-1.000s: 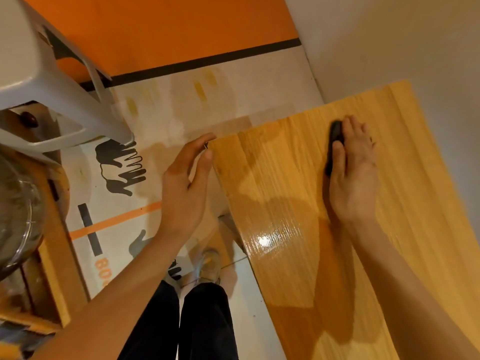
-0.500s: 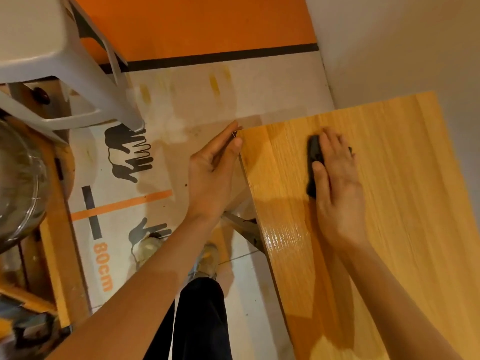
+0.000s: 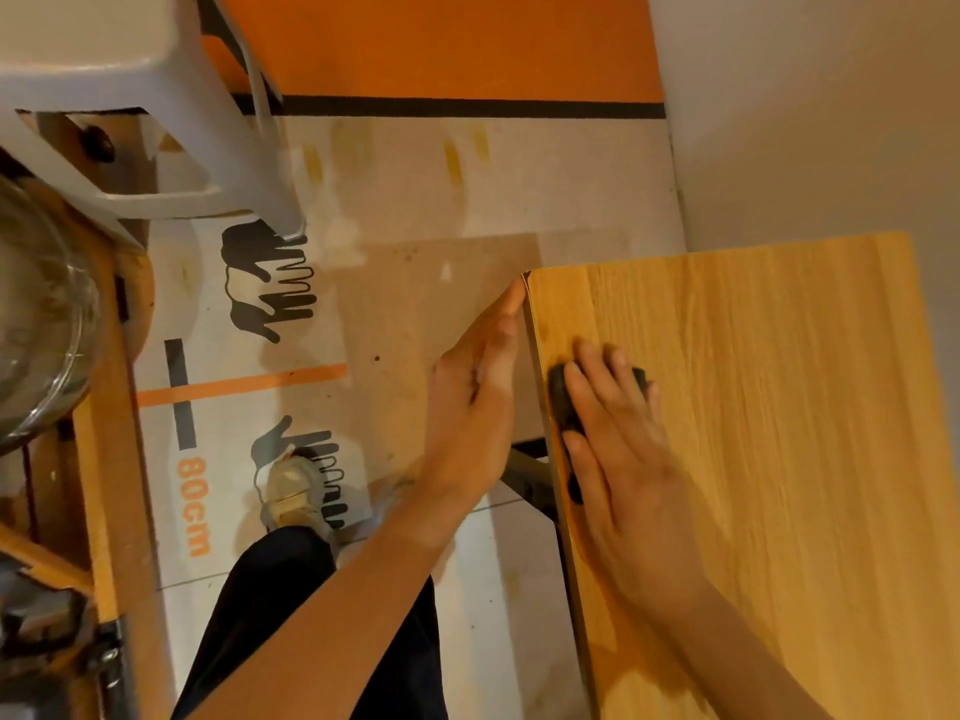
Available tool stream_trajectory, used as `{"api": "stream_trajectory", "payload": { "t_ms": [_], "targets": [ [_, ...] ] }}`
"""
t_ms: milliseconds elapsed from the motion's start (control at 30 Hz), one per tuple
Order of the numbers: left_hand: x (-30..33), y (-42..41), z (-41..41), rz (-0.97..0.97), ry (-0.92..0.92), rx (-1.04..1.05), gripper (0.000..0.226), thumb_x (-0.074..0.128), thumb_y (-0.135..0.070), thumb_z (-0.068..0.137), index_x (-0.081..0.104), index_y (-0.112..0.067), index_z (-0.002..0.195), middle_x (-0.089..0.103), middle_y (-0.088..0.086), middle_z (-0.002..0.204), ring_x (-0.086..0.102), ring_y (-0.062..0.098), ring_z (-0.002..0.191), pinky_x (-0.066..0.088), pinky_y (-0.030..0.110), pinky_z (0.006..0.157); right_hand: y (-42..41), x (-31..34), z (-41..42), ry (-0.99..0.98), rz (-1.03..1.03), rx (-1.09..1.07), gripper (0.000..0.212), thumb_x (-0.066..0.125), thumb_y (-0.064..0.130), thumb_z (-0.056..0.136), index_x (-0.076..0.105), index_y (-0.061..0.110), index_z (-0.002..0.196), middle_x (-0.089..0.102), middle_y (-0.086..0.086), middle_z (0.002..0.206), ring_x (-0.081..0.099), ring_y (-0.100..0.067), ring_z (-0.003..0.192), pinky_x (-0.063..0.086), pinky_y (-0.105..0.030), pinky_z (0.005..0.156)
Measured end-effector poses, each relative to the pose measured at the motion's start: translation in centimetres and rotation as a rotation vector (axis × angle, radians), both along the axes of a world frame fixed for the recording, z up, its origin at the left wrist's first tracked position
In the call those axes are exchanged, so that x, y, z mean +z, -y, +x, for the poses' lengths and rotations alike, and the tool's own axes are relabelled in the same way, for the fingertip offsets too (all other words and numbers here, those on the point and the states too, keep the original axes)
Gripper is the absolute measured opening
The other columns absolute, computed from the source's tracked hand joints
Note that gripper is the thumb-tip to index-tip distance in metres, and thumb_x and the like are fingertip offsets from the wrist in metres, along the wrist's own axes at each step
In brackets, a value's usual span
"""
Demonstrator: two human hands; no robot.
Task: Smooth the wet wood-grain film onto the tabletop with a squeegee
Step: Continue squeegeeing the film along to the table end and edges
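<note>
- Head view: the right hand (image 3: 618, 444) lies flat over a black squeegee (image 3: 563, 402), fingers straight, pressing it onto the wood-grain film (image 3: 769, 407) right at the tabletop's left edge.
- The left hand (image 3: 478, 402) is off the edge, fingers straight and together along the side of the tabletop (image 3: 543, 387), fingertip near the far corner; whether it pinches overhanging film I cannot tell.
- To my eye this stroke is finishing at the edge. Done well, it wants steady, even pressure with the blade kept flat, so water is driven out over the side without creasing the film.
- A white stool (image 3: 130, 122) stands on the floor, well apart.
</note>
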State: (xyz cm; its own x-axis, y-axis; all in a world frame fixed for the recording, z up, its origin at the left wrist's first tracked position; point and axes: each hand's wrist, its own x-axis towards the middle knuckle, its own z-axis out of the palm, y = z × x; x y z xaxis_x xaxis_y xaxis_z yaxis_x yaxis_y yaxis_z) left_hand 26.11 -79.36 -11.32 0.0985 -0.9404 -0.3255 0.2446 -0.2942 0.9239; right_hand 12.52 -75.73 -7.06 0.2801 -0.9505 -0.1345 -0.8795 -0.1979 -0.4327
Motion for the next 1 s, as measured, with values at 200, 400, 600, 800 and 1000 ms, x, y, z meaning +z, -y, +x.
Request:
{"api": "stream_trajectory", "payload": {
  "t_ms": [200,400,600,800,1000],
  "targets": [
    [-0.1,-0.2,-0.4,-0.026,-0.078,-0.061,0.05,0.029,-0.037,0.107,0.037,-0.023,0.155,0.042,-0.017,0.156,0.034,-0.004,0.146,0.026,0.024,0.122,8.1,-0.8,3.4,0.01,-0.071,0.018,0.043,0.038,0.015,0.104,0.034,0.01,0.147,0.029,-0.005,0.157,0.016,-0.02,0.149,0.009,-0.04,0.124],
    [-0.7,-0.8,-0.5,-0.03,-0.09,-0.076,0.049,0.028,-0.047,0.104,0.032,-0.036,0.151,0.038,-0.023,0.156,0.031,-0.005,0.147,0.025,0.014,0.119,3.1,-0.5,1.2,0.005,-0.015,0.068,0.046,0.033,0.02,0.103,0.03,0.014,0.149,0.024,0.001,0.159,0.012,-0.017,0.15,0.01,-0.044,0.123],
    [-0.7,-0.6,-0.6,-0.034,-0.097,-0.06,0.041,0.029,-0.046,0.103,0.039,-0.044,0.144,0.05,-0.037,0.141,0.04,-0.01,0.139,0.033,0.009,0.11,8.7,-0.8,1.5,0.018,-0.051,0.168,0.043,0.036,0.021,0.104,0.041,0.008,0.144,0.04,-0.006,0.151,0.026,-0.019,0.146,0.016,-0.042,0.123],
    [-1.2,-0.6,-0.1,-0.039,-0.065,-0.108,0.054,0.025,-0.051,0.102,0.034,-0.032,0.153,0.041,-0.012,0.159,0.032,-0.001,0.148,0.026,0.021,0.122,13.0,-0.5,-4.1,-0.04,-0.089,-0.025,0.032,0.034,0.02,0.105,0.056,0.009,0.125,0.058,-0.009,0.115,0.052,-0.022,0.109,0.041,-0.033,0.094],
    [-1.2,-0.7,-0.4,-0.04,-0.079,-0.054,0.048,0.028,-0.042,0.106,0.036,-0.03,0.151,0.044,-0.013,0.157,0.035,0.0,0.147,0.028,0.022,0.122,13.2,-0.3,0.0,-0.071,-0.114,-0.179,0.032,0.035,0.024,0.103,0.063,0.01,0.105,0.064,-0.007,0.102,0.055,-0.024,0.097,0.042,-0.043,0.091]
  ]
}}
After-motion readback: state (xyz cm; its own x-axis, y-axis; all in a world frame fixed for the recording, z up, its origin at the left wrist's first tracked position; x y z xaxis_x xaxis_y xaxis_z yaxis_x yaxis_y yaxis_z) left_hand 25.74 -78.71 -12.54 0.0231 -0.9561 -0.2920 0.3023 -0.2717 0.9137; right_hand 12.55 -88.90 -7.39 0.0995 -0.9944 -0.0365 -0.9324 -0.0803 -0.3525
